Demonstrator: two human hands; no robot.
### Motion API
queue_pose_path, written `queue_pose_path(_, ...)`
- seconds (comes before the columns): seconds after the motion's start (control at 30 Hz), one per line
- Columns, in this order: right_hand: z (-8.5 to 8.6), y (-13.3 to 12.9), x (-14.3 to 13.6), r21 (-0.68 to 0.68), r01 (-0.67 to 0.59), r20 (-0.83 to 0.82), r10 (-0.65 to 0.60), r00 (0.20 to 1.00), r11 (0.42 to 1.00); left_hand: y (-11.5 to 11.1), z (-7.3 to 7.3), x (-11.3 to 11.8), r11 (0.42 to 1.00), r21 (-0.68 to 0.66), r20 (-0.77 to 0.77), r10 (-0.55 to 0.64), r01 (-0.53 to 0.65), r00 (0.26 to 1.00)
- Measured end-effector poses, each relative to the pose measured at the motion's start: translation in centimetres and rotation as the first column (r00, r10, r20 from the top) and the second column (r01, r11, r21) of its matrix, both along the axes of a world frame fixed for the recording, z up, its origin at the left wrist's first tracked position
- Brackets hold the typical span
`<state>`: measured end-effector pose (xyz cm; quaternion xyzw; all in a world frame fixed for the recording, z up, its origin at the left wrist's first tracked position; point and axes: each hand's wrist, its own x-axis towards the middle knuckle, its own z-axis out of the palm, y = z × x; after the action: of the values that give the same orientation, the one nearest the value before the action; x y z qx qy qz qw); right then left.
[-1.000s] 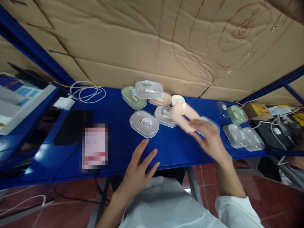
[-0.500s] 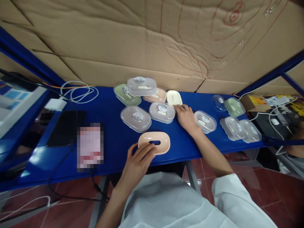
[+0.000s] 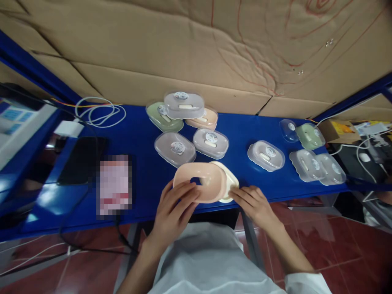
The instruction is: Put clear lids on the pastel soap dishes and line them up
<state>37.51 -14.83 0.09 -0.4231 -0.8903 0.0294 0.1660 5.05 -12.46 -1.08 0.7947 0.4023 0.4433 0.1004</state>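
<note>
Near the table's front edge, my left hand (image 3: 176,204) is closed on a peach oval soap dish (image 3: 211,192) with a slot in its middle. The dish is tilted up. My right hand (image 3: 254,204) pinches a cream rounded tray (image 3: 232,184) by its right side. Part of the tray lies under the right end of the peach dish, which hides the rest of it. Behind them sit two grey soap dishes under clear lids, one on the left (image 3: 175,148) and one on the right (image 3: 210,143).
More lidded dishes stand behind: a green one (image 3: 159,118), a peach one (image 3: 208,119) and a grey one (image 3: 183,107) on top. Another lidded dish (image 3: 266,156) sits to the right, with several farther right. A pixelated device (image 3: 114,185) and white cable (image 3: 101,112) lie left.
My right hand has brought the cream tray from the back of the table to the front, under the peach dish. My left hand has tilted the peach dish up.
</note>
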Motion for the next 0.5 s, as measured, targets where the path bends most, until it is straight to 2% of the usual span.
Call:
queue_pose_path(0.1,-1.2,0.7,-0.3,-0.012,-0.007,-0.073,0.006,0.997,1.000,0.5,-0.4,0.9,0.999,-0.028,-0.123,-0.046,0.043,0.991)
queue_pose_path(0.2,-1.2,1.7,-0.6,-0.008,0.132,-0.217,-0.131,0.967,0.991,1.1,-0.5,2.0,0.995,-0.057,-0.196,-0.097,0.087,0.976)
queue_pose_path(0.23,-1.1,1.8,-0.9,0.004,0.143,-0.238,-0.138,0.961,0.990,1.3,-0.3,2.2,0.992,-0.064,-0.215,-0.117,0.105,0.970)
queue_pose_path(0.37,-1.4,1.1,-2.9,0.032,0.014,-0.156,-0.009,0.988,0.999,1.6,0.4,2.5,0.977,-0.123,-0.305,-0.207,0.177,0.930)
queue_pose_path(0.5,-2.5,-0.1,-4.9,0.015,0.039,-0.121,-0.037,0.992,0.999,1.6,0.3,2.2,0.964,-0.180,-0.344,-0.247,0.195,0.906)
